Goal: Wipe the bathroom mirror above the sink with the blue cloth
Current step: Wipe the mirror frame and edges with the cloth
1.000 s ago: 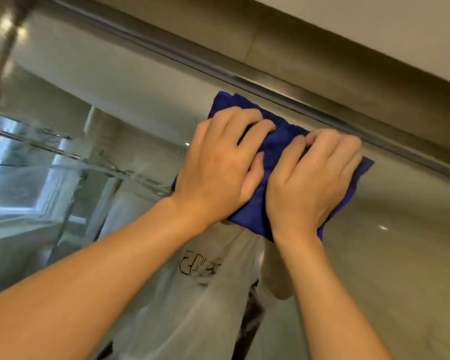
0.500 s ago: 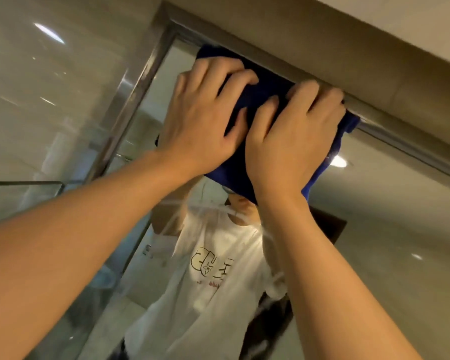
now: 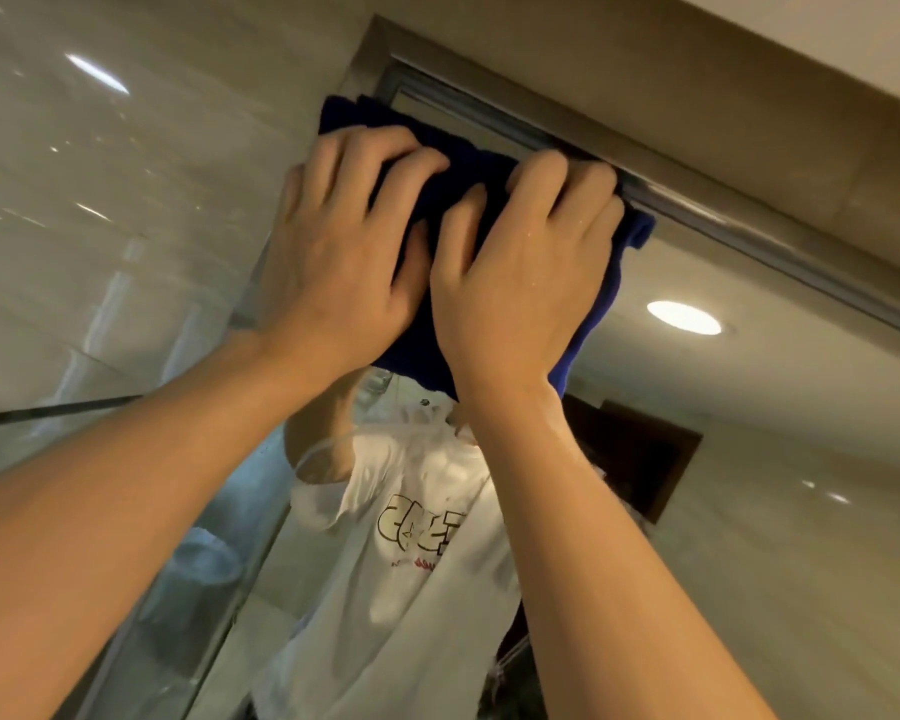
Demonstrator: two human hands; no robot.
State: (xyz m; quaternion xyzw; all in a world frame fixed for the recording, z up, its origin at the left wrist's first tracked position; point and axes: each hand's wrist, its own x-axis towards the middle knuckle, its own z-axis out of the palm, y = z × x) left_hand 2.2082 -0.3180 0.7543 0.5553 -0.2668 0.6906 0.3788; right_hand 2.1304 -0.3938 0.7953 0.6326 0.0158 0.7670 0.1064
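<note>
The blue cloth (image 3: 596, 309) lies bunched against the mirror (image 3: 749, 407) in its upper left corner, touching the metal frame (image 3: 749, 236). My left hand (image 3: 333, 262) holds the cloth's left part, fingers bent over it and thumb tucked against the fabric. Beside it, thumbs nearly touching, my right hand (image 3: 520, 283) grips the right part with its fingertips at the top frame. Both hands press the cloth onto the glass. Most of the cloth is hidden under the hands.
Glossy beige wall tiles (image 3: 100, 200) adjoin the mirror on the left, and a beige soffit (image 3: 697, 96) runs close above the frame. The mirror reflects a person in a white printed shirt (image 3: 417, 589), a ceiling light (image 3: 684, 317) and a dark doorway (image 3: 640, 459).
Both hands slid the cloth left along the top of the mirror into its upper left corner. The fingers have bent more over the fabric.
</note>
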